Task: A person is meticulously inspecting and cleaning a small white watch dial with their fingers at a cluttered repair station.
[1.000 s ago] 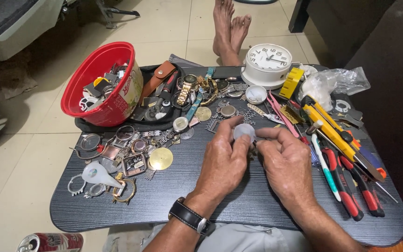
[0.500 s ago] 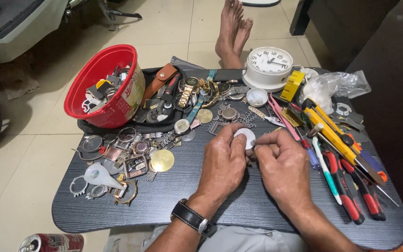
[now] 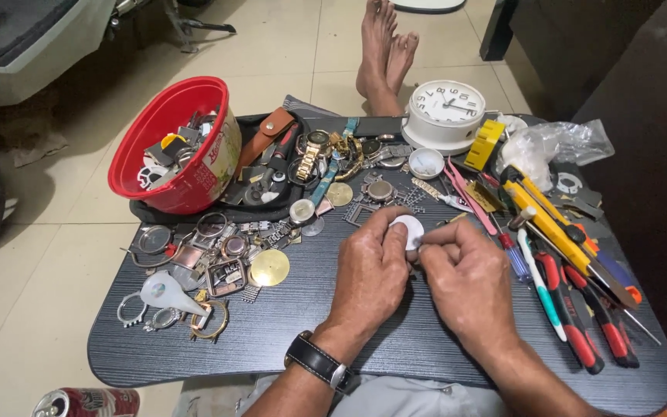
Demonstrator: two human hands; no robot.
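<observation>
Near the middle of the frame, the left hand (image 3: 372,270) and the right hand (image 3: 465,278) meet over the dark worktop (image 3: 310,340), both pinching a small round white disc (image 3: 408,230) between fingertips. To the left lie a brass disc (image 3: 270,267) and loose watch parts (image 3: 194,255); a red bucket (image 3: 183,147) sits at upper left, a white clock (image 3: 445,112) above, and screwdrivers (image 3: 573,301) at right.
</observation>
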